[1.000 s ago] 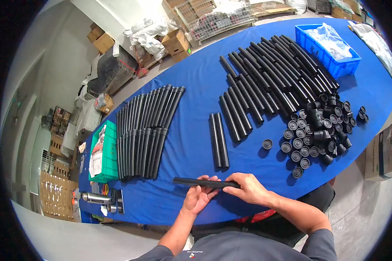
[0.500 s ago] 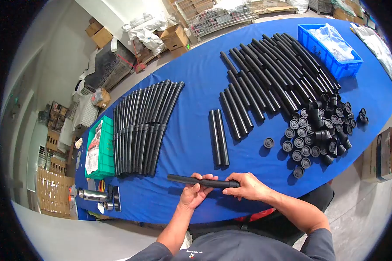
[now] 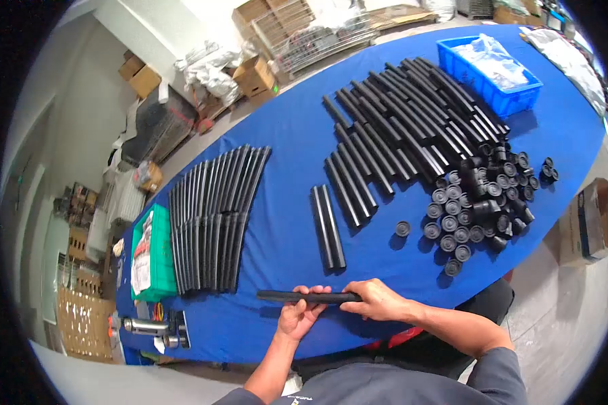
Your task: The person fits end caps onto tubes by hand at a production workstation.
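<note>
A black tube (image 3: 274, 295) lies nearly level above the near edge of the table, gripped by both hands. My left hand (image 3: 300, 316) is under its middle, fingers curled round it and thumb in front. My right hand (image 3: 380, 300) closes over the right end, so whether a cap sits there is hidden. Two more black tubes (image 3: 327, 228) lie side by side just beyond. One loose black cap (image 3: 402, 229) rests apart from a heap of similar round caps (image 3: 476, 233) to the right.
Many black tubes (image 3: 395, 121) are spread at the back of the blue-covered table (image 3: 287, 202). Two stacked rows of tubes (image 3: 206, 223) fill the left, beside a green bin (image 3: 157, 251). A blue crate (image 3: 517, 94) holds clear bags. Metal cylindrical tool (image 3: 145, 327) sits front left.
The view has shifted slightly, moving the table's contents left. My right hand has come further over the tube's end, covering the capped-looking end that showed before. Both hands still grip the tube.
</note>
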A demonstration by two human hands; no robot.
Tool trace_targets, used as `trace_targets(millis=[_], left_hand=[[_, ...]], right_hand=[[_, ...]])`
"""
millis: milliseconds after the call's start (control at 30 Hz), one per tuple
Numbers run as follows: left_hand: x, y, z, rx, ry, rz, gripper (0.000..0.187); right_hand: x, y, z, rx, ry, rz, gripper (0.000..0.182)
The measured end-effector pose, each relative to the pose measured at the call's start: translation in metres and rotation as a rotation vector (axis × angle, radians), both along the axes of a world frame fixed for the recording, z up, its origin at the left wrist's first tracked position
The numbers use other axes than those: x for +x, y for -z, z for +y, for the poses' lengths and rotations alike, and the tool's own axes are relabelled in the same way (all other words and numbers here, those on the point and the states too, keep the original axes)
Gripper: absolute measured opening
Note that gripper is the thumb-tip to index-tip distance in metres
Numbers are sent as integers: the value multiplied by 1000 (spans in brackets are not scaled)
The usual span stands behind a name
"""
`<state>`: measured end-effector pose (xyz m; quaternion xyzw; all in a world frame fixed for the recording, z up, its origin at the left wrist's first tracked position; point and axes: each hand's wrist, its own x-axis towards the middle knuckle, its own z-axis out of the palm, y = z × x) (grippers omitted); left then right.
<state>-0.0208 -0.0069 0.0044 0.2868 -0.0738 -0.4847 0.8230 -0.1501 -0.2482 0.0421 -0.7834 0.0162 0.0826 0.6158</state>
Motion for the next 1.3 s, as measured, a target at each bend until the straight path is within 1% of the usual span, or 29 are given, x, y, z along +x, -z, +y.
trace_targets(millis=[100, 133, 167, 233, 267, 367, 400, 500, 533, 567, 600, 633, 667, 700, 767, 867, 967, 1067, 1167, 1267, 1300], left_hand=[[-2, -4, -3, 25, -23, 22, 31], [-2, -4, -4, 40, -31, 29, 32], [-1, -3, -4, 21, -33, 32, 32], [0, 1, -2, -15, -44, 42, 33], [0, 3, 1, -12, -53, 58, 33], [2, 2, 0, -33, -21, 26, 32], [1, 0, -1, -26, -12, 6, 31], [-1, -4, -7, -15, -45, 82, 31], [1, 0, -6, -25, -48, 66, 31], [3, 5, -3, -35, -54, 50, 32], [5, 9, 0, -45, -63, 34, 32], [6, 10, 1, -63, -43, 37, 33], [7, 11, 3, -81, -25, 39, 33], [7, 10, 3, -100, -8, 40, 34], [6, 7, 1, -58, -28, 34, 32], [4, 1, -5, -48, -30, 51, 30], [5, 4, -3, -76, -25, 53, 29], [5, 4, -3, -79, -19, 39, 29], [4, 0, -7, -53, -30, 48, 31], [5, 4, -3, -74, -23, 39, 33], [5, 5, -1, -88, -16, 29, 33]], right_hand=[[-2, -3, 2, -88, 57, -129, 31], [-1, 8, 5, -186, 97, -347, 29], [-4, 13, 6, -211, 83, -334, 30], [-7, 3, 7, -257, 49, -303, 34], [-4, 12, 8, -253, 83, -427, 37], [-5, -25, -1, 224, 0, 159, 42], [-4, -19, 0, 306, 30, 161, 45], [-5, -8, 2, 156, 82, 16, 43], [-1, 9, 11, -118, 189, -419, 42], [-2, 26, 13, -119, 175, -403, 42], [-2, 23, 12, -118, 157, -388, 42], [-2, 4, 7, -118, 136, -373, 42], [-6, -17, -3, 272, 52, 87, 43], [-4, -15, -4, 422, 42, 193, 44], [-3, -9, -3, 323, 17, 185, 43], [-3, 17, 11, -93, 169, -345, 41], [-3, 10, 5, -30, 134, -287, 38], [-3, -9, -7, -40, 3, -69, 36], [-2, 17, 7, -141, 149, -352, 34], [-2, 20, 10, -195, 157, -446, 37], [-3, 4, 4, -37, 90, -202, 36]])
